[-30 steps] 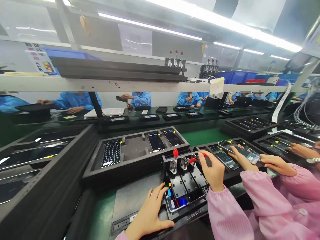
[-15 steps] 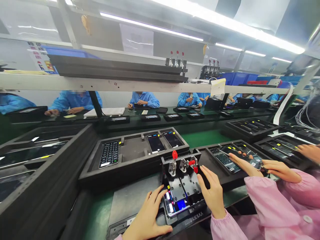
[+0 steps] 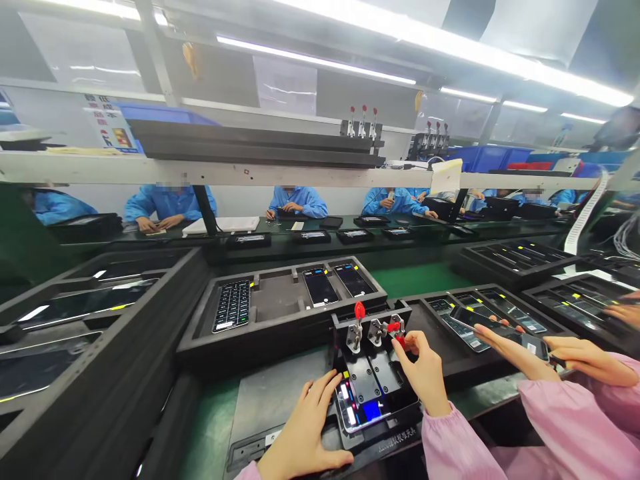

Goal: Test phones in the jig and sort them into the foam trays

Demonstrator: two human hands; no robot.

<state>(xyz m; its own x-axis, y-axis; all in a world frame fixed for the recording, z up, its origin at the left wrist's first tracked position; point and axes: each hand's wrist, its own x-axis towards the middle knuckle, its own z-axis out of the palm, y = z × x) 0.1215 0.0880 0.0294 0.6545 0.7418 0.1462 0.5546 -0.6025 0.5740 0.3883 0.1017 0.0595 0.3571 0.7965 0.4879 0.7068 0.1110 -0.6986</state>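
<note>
left hand [image 3: 305,433]: flat, fingers spread on jig [image 3: 373,390] | right hand [image 3: 425,370]: fingers pinching red clamp lever [image 3: 396,328]

Fixture [image 3: 380,390]: matt black plates, plastic or coated metal, cannot tell which. Clamps [image 3: 373,328]: bright bare metal, with glossy red plastic handles. Phone [image 3: 357,413] in fixture: glossy glass, lit. Trays [image 3: 280,330]: matt black, dull foam-like surface; phones in them glossy and reflective. Mat [image 3: 270,400] under the left hand [image 3: 300,437]: smooth grey, low sheen. Belt [image 3: 415,275]: matt green. Sleeve [image 3: 455,450] at the right hand [image 3: 425,373]: pink cloth, soft, gathered at cuff.
</note>
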